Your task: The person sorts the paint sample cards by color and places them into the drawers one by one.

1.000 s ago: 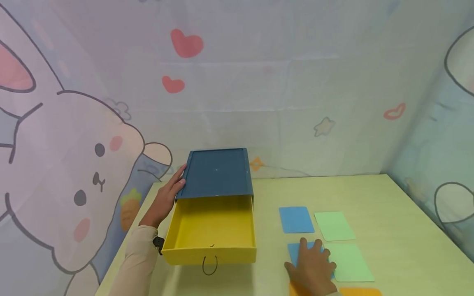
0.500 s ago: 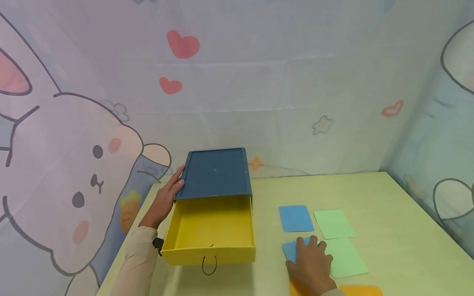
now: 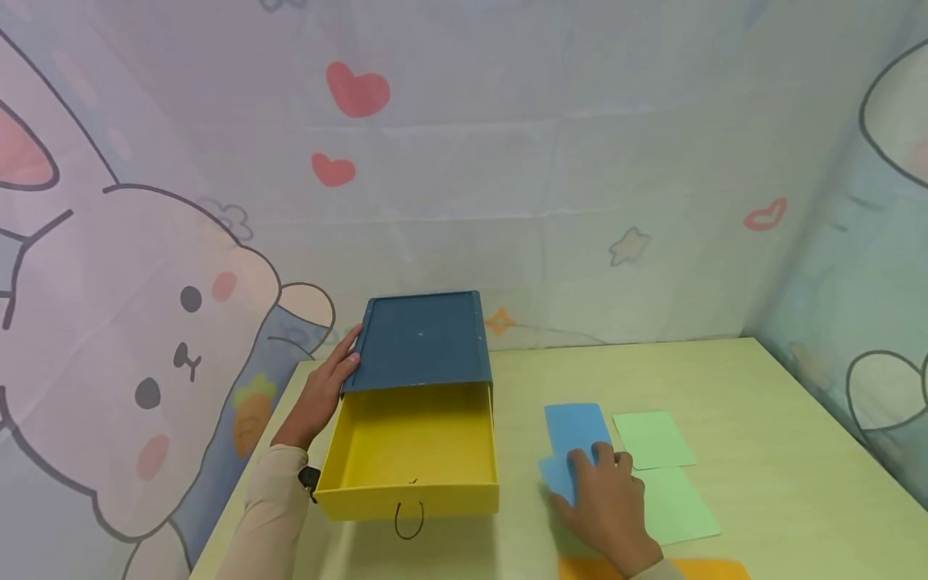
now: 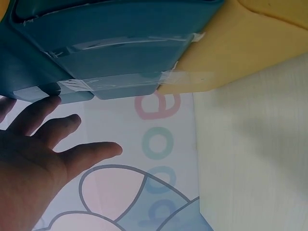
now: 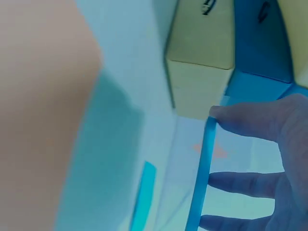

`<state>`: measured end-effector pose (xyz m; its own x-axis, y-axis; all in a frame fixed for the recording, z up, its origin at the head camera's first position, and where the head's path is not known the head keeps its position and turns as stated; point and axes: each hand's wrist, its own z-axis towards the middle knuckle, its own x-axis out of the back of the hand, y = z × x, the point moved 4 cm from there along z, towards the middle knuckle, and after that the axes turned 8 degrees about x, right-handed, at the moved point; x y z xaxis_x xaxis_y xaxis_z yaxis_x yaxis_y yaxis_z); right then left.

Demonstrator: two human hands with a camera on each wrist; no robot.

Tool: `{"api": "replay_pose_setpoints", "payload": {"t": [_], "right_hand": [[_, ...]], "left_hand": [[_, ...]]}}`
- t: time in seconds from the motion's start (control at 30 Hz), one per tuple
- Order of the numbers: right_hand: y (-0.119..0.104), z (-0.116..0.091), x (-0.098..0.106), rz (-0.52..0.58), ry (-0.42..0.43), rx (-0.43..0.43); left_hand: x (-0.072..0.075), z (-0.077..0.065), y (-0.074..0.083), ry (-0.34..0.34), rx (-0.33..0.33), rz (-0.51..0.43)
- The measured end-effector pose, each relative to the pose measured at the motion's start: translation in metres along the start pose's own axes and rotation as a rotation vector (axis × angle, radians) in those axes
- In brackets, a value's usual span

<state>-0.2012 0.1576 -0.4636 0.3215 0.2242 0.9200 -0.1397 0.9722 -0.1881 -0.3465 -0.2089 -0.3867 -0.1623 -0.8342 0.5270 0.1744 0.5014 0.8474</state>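
Observation:
My left hand point(image 3: 319, 399) rests against the left side of a dark blue box sleeve point(image 3: 424, 338), fingers fairly straight. Out of that sleeve's front extends a yellow drawer point(image 3: 420, 435) with a black loop handle. In the left wrist view, fingers point(image 4: 41, 115) touch the sleeve's lower edge and the thumb stands apart. My right hand point(image 3: 605, 503) pinches a blue card point(image 3: 558, 477) by its edges. The right wrist view shows this card point(image 5: 202, 168) edge-on between thumb and fingers. Another blue card point(image 3: 576, 423) lies just behind it, partly overlapped by the hand.
Two pale green cards point(image 3: 654, 440) lie one behind the other to the right of my right hand. Orange pieces point(image 3: 710, 569) show at the table's near side, cut off by the frame. A patterned cloth wall point(image 3: 471, 242) stands behind the table.
My right hand has taken hold of the nearer blue card and moved it left and slightly away from me. The front green card shifted slightly left. My left hand stays on the sleeve.

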Motion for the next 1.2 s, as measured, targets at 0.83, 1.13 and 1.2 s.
{"api": "replay_pose_setpoints", "payload": {"t": [0.83, 1.13, 1.2], "right_hand": [[-0.039, 0.029, 0.112, 0.143, 0.261, 0.260], [-0.081, 0.039, 0.141, 0.202, 0.193, 0.398], [-0.093, 0.041, 0.142, 0.191, 0.172, 0.440]], "left_hand": [[0.001, 0.001, -0.001, 0.003, 0.011, 0.015], [0.002, 0.001, 0.000, 0.005, 0.011, 0.017], [0.002, 0.001, 0.000, 0.006, 0.014, 0.017]]}}
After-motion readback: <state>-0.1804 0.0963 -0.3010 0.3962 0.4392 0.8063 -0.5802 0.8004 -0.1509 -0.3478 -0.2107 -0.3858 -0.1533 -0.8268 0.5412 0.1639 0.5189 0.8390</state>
